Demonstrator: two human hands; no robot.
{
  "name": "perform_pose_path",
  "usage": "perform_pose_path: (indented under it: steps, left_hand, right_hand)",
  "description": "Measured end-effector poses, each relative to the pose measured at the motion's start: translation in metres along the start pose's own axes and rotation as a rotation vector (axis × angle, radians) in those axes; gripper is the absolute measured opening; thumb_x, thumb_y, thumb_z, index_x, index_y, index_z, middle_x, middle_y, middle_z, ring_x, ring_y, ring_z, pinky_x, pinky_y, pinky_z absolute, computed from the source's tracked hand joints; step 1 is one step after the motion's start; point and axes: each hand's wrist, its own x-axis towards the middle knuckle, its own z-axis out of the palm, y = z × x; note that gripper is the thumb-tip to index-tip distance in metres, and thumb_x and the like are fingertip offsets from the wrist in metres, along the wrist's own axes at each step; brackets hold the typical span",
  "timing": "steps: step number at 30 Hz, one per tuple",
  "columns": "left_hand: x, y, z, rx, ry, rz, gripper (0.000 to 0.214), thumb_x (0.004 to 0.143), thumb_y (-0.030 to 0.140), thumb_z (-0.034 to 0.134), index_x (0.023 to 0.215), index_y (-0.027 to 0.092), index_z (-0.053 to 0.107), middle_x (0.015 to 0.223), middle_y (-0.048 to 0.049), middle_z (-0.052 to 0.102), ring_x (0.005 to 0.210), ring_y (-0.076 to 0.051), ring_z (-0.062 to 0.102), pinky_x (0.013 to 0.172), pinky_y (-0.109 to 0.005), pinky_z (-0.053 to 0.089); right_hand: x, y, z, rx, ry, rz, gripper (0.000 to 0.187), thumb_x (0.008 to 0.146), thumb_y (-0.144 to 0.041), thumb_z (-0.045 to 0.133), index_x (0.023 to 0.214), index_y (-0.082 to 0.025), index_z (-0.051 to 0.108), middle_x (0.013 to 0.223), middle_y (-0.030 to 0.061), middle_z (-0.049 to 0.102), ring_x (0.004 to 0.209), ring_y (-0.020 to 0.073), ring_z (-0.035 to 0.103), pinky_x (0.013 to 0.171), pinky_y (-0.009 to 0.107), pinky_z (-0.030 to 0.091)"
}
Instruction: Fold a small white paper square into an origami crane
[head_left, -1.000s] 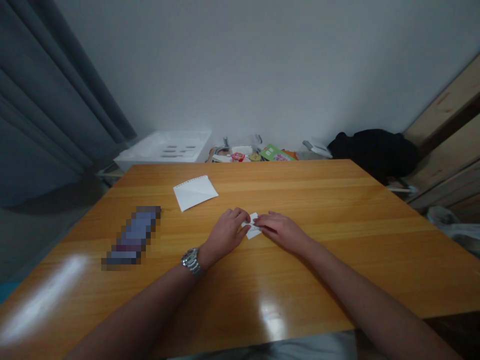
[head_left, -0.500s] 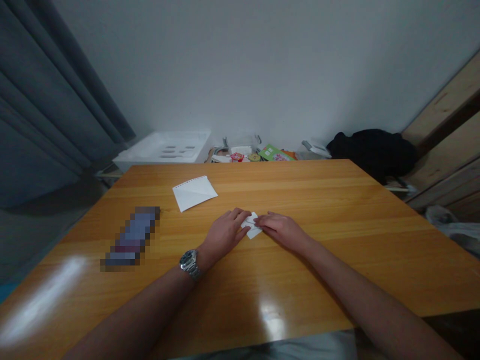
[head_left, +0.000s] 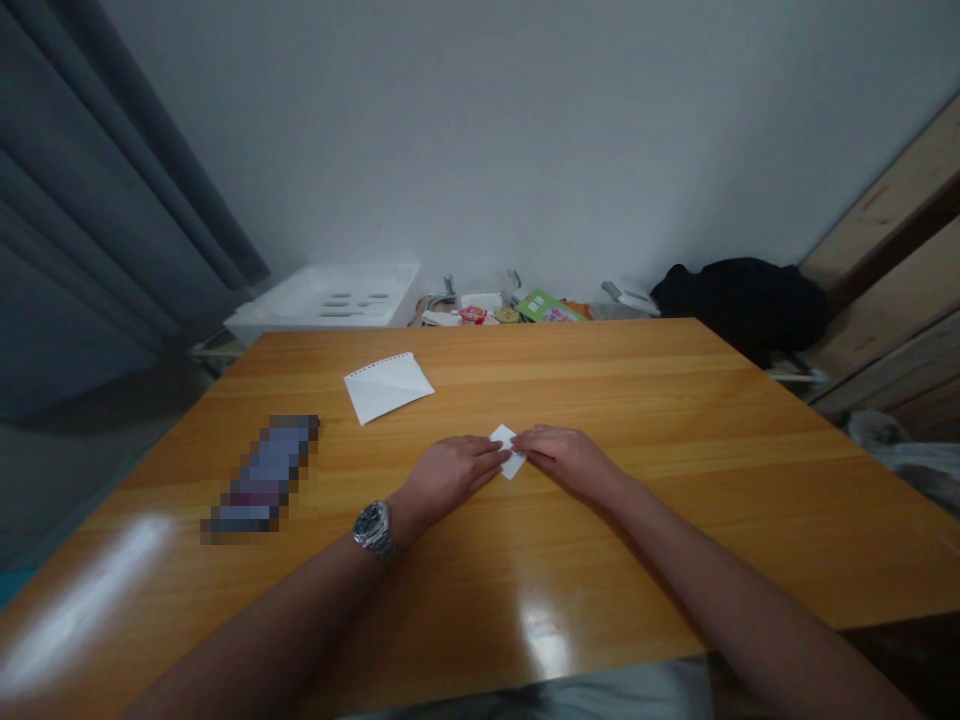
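The wooden table (head_left: pixel 675 420) is bearing everything. The left hand (head_left: pixel 450 475) and right hand (head_left: pixel 566 460) are resting mid-table, fingers stretched nearly flat and gripping nothing. A white sheet (head_left: pixel 388 385) is lying beyond the left hand. Both hands' fingertips are pressing the small folded paper (head_left: pixel 508 450) flat between them.

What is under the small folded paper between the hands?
The wooden table; the small folded paper rests on it. Fingertips of the left hand and right hand cover its side edges.
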Motion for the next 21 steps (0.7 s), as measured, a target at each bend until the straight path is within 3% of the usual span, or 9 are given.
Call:
perform_pose_path:
  steps: [9, 21]
  left_hand:
    - [0.000, 0.005, 0.003, 0.070, 0.025, -0.041, 0.029, 0.102, 0.030, 0.048, 0.123, 0.022, 0.066, 0.120, -0.0095, 0.070, 0.103, -0.024, 0.067, 0.089, -0.038, 0.054]
    - [0.002, 0.011, 0.004, 0.072, 0.032, -0.053, 0.029, 0.103, 0.027, 0.045, 0.121, 0.019, 0.066, 0.118, -0.0105, 0.070, 0.099, -0.024, 0.067, 0.088, -0.038, 0.053]
  right_hand:
    - [0.001, -0.003, 0.001, -0.081, 0.048, 0.105, 0.016, 0.098, -0.023, 0.058, 0.104, -0.021, 0.073, 0.104, 0.0078, 0.077, 0.093, 0.0203, 0.073, 0.083, 0.032, 0.057]
    - [-0.003, -0.002, 0.002, -0.201, 0.009, 0.034, 0.018, 0.099, -0.021, 0.055, 0.103, -0.021, 0.073, 0.108, 0.0091, 0.076, 0.100, 0.0218, 0.071, 0.088, 0.034, 0.058]
